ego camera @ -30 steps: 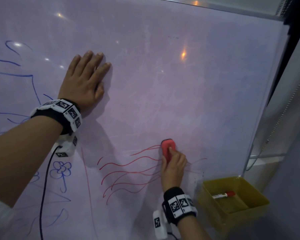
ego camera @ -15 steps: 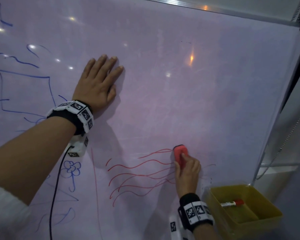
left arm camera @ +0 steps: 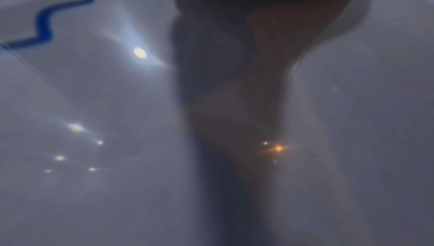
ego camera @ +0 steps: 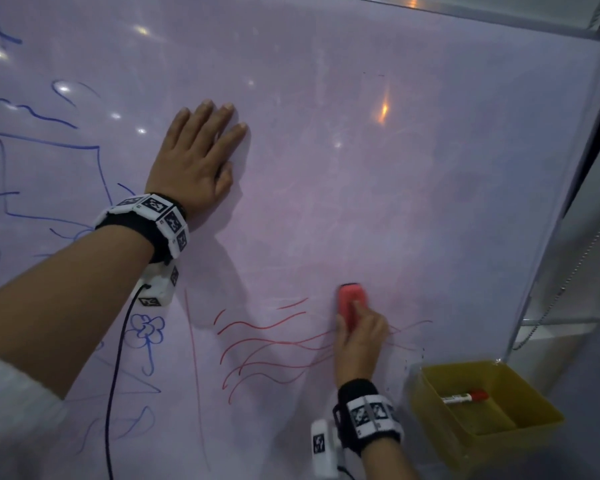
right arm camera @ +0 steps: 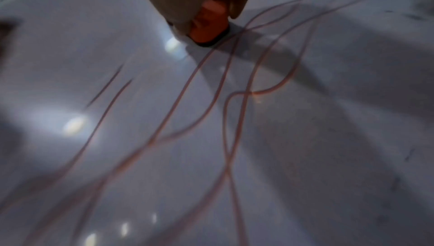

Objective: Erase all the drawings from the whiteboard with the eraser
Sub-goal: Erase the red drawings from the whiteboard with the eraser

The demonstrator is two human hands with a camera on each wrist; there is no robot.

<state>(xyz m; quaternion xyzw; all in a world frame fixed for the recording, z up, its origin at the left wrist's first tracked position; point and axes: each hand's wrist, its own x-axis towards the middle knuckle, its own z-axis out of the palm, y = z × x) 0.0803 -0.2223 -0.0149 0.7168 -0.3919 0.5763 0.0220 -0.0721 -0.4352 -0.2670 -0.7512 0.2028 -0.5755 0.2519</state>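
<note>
The right hand [ego camera: 359, 337] grips the eraser [ego camera: 351, 301] upright on the whiteboard [ego camera: 430, 202], low centre of frame; the red lines [ego camera: 274, 348] run lower left from it. The left hand [ego camera: 194, 161] presses flat, upper left.

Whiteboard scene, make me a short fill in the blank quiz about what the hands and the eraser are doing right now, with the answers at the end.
1. The right hand presses a ____ eraser against the whiteboard.
2. The left hand lies ____ on the whiteboard with straight fingers.
3. The wavy lines beside the eraser are drawn in ____.
4. The marker lies inside a ____ bin.

Missing words: red; flat; red; yellow
</note>
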